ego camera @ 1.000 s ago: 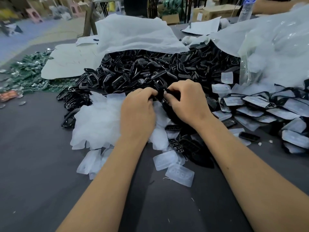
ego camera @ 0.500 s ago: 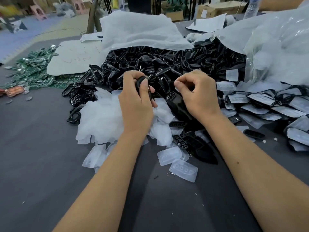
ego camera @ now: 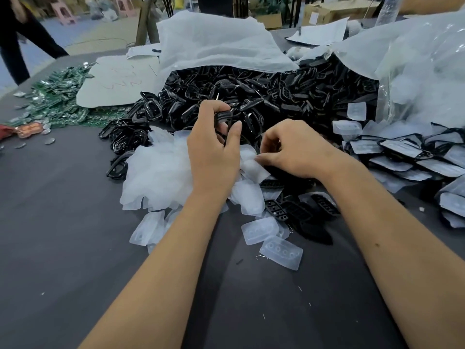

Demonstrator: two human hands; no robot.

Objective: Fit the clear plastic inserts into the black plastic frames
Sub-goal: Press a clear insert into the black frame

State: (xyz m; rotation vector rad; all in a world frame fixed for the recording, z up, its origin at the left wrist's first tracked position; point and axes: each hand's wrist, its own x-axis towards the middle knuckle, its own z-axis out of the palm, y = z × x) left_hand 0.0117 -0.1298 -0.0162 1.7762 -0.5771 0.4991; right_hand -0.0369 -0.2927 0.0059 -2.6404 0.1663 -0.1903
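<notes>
Black plastic frame [ego camera: 224, 116], lifted clear of the heap at frame centre within the last second, is gripped by the left hand [ego camera: 214, 149], while the right hand [ego camera: 294, 149] now pinches a clear insert [ego camera: 253, 165] just below, readying the fit.

A small assembly workshop or warehouse floor is indicated. A large dark work table [ego camera: 63, 222] is seen, and everything is placed relative to it: a bulk heap of black plastic frames [ego camera: 251, 96] is piled at its middle, spilled from a white sack [ego camera: 214, 44]; loose clear plastic inserts [ego camera: 161, 172] are heaped just in front of that heap; fitted pieces [ego camera: 402, 152] are stacked on its right side; green circuit boards [ego camera: 57, 96] are scattered at its far left. Beyond the table's far edge, cardboard boxes [ego camera: 334, 11] and pink plastic stools [ego camera: 65, 11] are seen on an open floor.
</notes>
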